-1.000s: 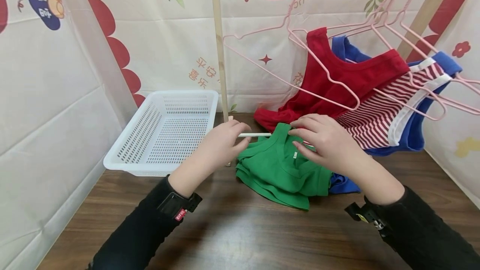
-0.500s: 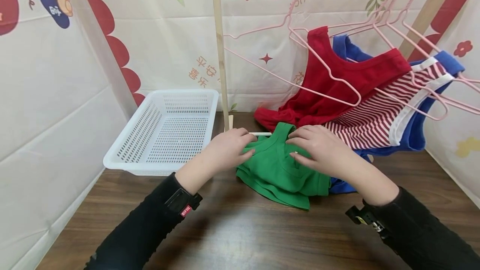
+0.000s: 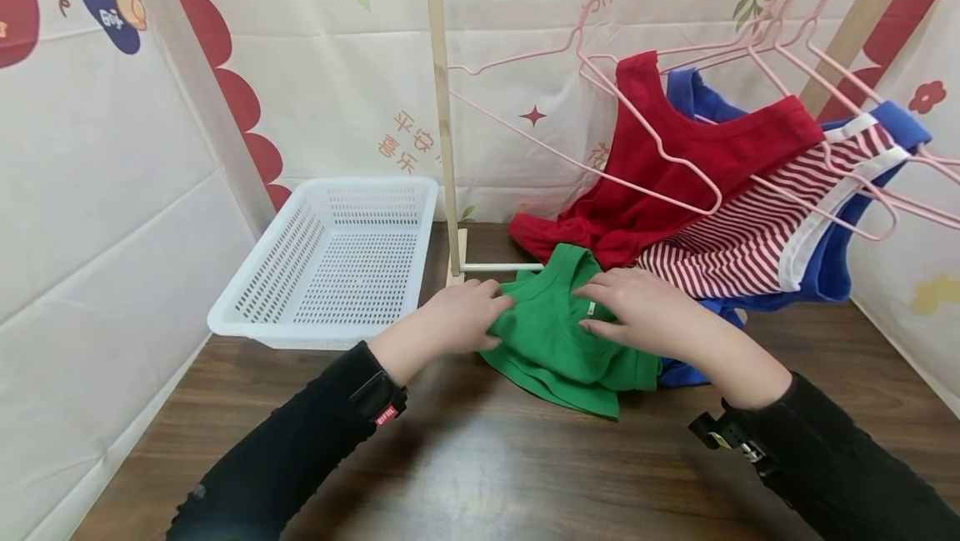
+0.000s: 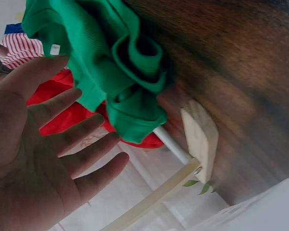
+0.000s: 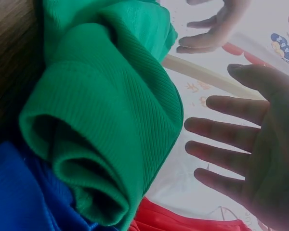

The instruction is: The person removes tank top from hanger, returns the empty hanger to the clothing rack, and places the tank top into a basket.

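Note:
A crumpled green tank top [image 3: 558, 341] with a small white label lies on the table, its ribbed folds large in both wrist views. My left hand [image 3: 462, 316] hovers at its left side, fingers spread and holding nothing, as the left wrist view shows. Over the top's right part is my right hand [image 3: 637, 308]; in the right wrist view its fingers [image 5: 221, 132] are straight and apart from the cloth. A blue garment [image 5: 14, 187] lies partly under the green top. Behind it a red tank top [image 3: 697, 141] hangs from a pink hanger.
A white perforated basket [image 3: 255, 274] stands at the left. The wooden rack post [image 3: 441, 91] and a low white bar [image 3: 498, 267] rise beside the green top. A bare pink hanger [image 3: 585, 162] hangs in front; a striped garment [image 3: 727, 241] hangs at the right.
Both hands have come lower and nearer the front over the green top, the left also shifting slightly right. The green top has stayed in place.

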